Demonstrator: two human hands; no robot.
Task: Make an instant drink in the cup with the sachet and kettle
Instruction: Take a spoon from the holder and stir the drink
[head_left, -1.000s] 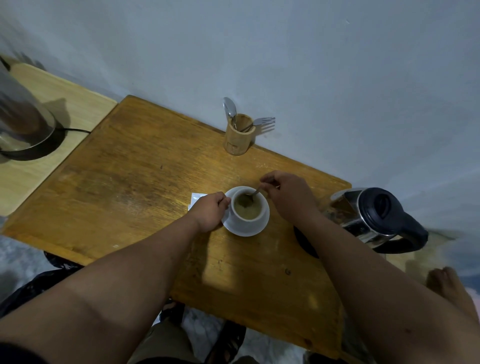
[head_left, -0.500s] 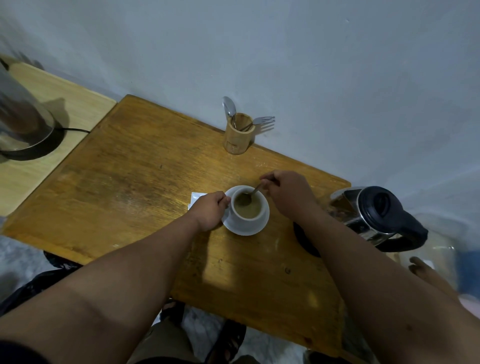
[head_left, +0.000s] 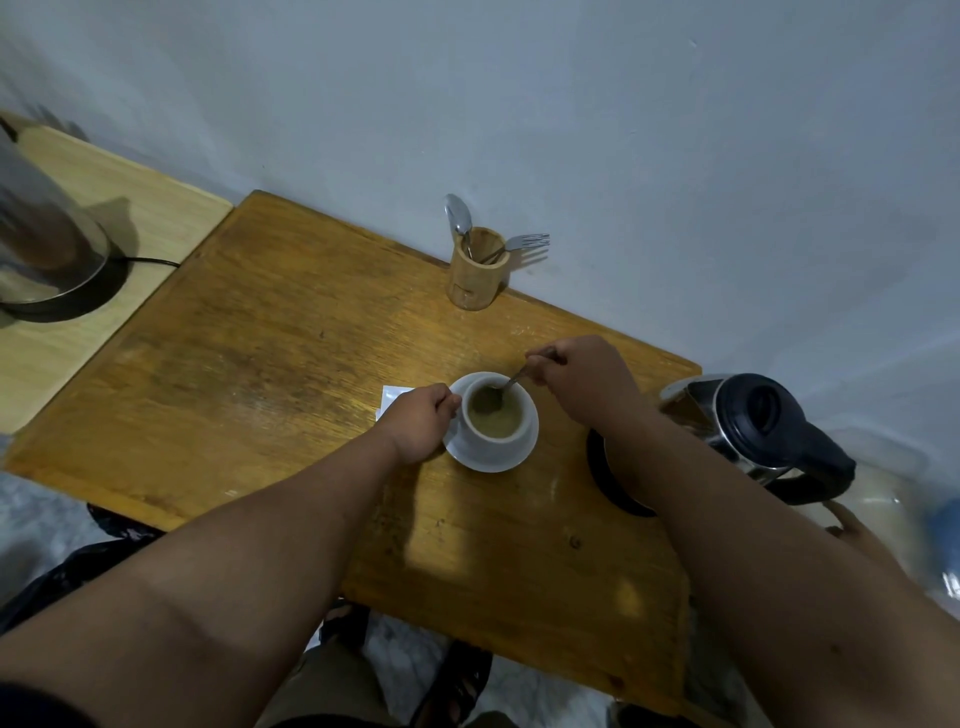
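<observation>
Nearest, left hand (head_left: 420, 423): closed on the side of the cup, lower centre of the frame.
Right hand (head_left: 582, 382): fingers pinched on the spoon (head_left: 510, 385), its bowl in the drink.
Cup (head_left: 493, 422): white, holds a light brown drink, stands on a saucer (head_left: 492, 457) at frame centre.
Sachet (head_left: 390, 397): white corner showing behind the left hand.
Kettle (head_left: 753, 431): steel, black lid, at the right edge of the table (head_left: 260, 374).
Utensil holder (head_left: 475, 270): wooden, upper centre by the wall, holds a spoon and fork.
</observation>
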